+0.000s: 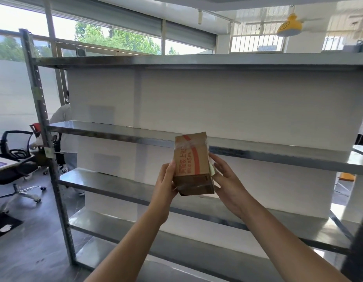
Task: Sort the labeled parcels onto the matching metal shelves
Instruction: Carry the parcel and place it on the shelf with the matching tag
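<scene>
A small brown cardboard parcel (191,163) with red print and clear tape is held upright in the air in front of the metal shelf rack (107,130). My left hand (166,180) grips its left side and lower corner. My right hand (225,176) presses on its right side, where a pale label edge shows. The parcel hangs level with the second and third shelf boards (115,184), apart from both. The shelves carry nothing that I can see.
The rack's perforated left post (44,127) stands close on the left. Beyond it are black office chairs (16,157), a desk corner and a seated person in white (60,117). White panels back the shelves. A dark post (359,247) is at the lower right.
</scene>
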Demonstrator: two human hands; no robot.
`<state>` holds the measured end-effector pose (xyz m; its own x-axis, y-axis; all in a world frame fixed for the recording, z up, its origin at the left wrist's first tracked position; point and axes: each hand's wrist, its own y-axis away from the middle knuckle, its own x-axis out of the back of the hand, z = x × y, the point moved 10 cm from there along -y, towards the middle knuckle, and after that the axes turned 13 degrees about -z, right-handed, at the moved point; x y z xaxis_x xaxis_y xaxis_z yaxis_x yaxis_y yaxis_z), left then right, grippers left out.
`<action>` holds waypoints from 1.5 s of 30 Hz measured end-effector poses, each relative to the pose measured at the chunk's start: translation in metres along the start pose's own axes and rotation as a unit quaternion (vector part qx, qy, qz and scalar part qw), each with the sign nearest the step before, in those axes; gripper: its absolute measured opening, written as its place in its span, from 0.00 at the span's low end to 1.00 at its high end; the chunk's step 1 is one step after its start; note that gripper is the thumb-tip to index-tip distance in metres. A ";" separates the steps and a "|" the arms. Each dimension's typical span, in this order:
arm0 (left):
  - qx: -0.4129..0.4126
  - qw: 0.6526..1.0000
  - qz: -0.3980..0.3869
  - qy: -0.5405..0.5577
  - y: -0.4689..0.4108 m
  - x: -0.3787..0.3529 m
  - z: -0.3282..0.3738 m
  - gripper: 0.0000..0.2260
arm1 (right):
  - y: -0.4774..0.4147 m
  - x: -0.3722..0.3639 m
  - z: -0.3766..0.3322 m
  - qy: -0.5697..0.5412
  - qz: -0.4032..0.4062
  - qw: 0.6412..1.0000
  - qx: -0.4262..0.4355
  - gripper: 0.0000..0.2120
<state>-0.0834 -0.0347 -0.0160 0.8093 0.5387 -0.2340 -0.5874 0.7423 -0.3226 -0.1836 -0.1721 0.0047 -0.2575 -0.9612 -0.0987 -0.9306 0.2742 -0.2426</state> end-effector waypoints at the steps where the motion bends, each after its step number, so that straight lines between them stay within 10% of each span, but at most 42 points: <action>1: -0.001 1.000 -0.007 0.001 0.000 -0.001 -0.001 0.26 | -0.001 0.002 0.004 -0.011 0.001 1.000 -0.009 0.25; 9: 0.035 0.996 0.012 0.085 0.000 0.006 -0.024 0.21 | 0.001 -0.001 0.006 -0.053 0.039 0.997 -0.035 0.49; 19: -0.041 0.991 -0.007 0.124 0.000 0.005 -0.010 0.15 | 0.002 -0.005 -0.008 -0.048 0.059 0.997 0.019 0.22; 31: 0.026 0.984 -0.050 0.171 0.006 0.000 -0.033 0.24 | -0.009 -0.008 -0.019 0.007 0.014 0.999 0.034 0.53; 38: 0.033 0.967 -0.211 0.138 0.011 -0.029 -0.025 0.40 | -0.005 0.006 -0.027 -0.051 0.040 0.997 0.044 0.34; 45: 0.002 0.984 -0.112 0.140 0.005 -0.007 -0.017 0.41 | -0.004 0.012 -0.037 -0.022 0.094 0.992 0.082 0.26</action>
<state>-0.0918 -0.0413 -0.0314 0.8865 0.2297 -0.4017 -0.3929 0.8323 -0.3911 -0.1931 -0.1856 0.0404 -0.4071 -0.8914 -0.1991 -0.8113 0.4531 -0.3695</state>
